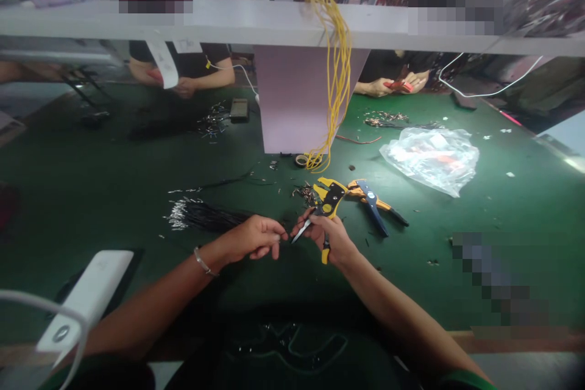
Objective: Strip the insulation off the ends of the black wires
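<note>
right hand (329, 235) is wrapped around the handles of a yellow-and-black wire stripper (325, 207), fingers closed on it, tool head pointing up and away from the body. left hand (254, 237) sits just left of the stripper, fingertips pinched together on a thin dark wire (284, 236) whose end meets the stripper's lower metal tip; the wire is too thin to tell more. a metal bracelet (203, 262) is on the left wrist.

everything else relative to the stripper, on the green table (114, 195):
- second stripper (372, 202), blue and orange, lies flat just to the right, not touching either hand.
- small pile of metal terminals (305, 193) just left of the tool head.
- bundle of black wires (201, 216) with bare metal ends lies further left, just beyond the left hand.
- yellow wires (336, 67) hang from the white shelf (256, 23) behind it, ends coiled on the table near a tape roll (301, 160).
- crumpled clear plastic bag (432, 157) to the right and behind, well apart.
- white device (86, 298) with a cable, near-left, by the left forearm.
- two other people's hands (186, 86) (414, 81) work at the far side under the shelf.
</note>
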A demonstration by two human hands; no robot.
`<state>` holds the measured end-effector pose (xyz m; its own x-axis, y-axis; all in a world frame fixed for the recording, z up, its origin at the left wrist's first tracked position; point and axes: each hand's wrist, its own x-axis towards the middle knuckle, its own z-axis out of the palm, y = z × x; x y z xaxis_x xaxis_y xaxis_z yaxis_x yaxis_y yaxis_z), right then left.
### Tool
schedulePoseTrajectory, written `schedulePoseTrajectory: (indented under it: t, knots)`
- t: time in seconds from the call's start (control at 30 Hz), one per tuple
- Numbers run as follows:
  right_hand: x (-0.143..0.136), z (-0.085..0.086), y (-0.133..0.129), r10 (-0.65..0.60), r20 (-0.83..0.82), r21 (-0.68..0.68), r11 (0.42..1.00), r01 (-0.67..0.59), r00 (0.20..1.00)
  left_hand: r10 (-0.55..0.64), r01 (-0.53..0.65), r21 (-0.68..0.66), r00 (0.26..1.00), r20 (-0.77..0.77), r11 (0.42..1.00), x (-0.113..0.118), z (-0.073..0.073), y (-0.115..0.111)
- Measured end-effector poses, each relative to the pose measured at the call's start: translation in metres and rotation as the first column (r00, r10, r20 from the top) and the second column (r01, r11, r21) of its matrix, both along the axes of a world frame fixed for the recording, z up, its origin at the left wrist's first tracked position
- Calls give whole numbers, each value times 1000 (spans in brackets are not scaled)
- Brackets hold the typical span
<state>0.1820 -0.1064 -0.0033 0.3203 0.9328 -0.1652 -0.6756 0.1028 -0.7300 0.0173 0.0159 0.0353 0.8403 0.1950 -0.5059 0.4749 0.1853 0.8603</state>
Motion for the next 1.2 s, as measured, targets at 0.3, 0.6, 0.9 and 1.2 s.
schedulePoseTrajectory:
  t: [0.3,0.6,0.9,1.2]
  knots:
    - [6,-4,1,97,-83,-25,995,-99,992,-135,190,-152,940,313,970,-6,14,4]
    - [4,-10,0,136,-161,-78,986,-150,978,-23,205,-368,896,443,907,2,19,6]
    - [2,-15,1,137,-164,-25,989,-143,977,157,-194,56,907,392,979,12,7,-8]
    - [-7,-9,0,150,-103,26,989,-148,983,454,-339,-331,804,385,881,22,0,-6]
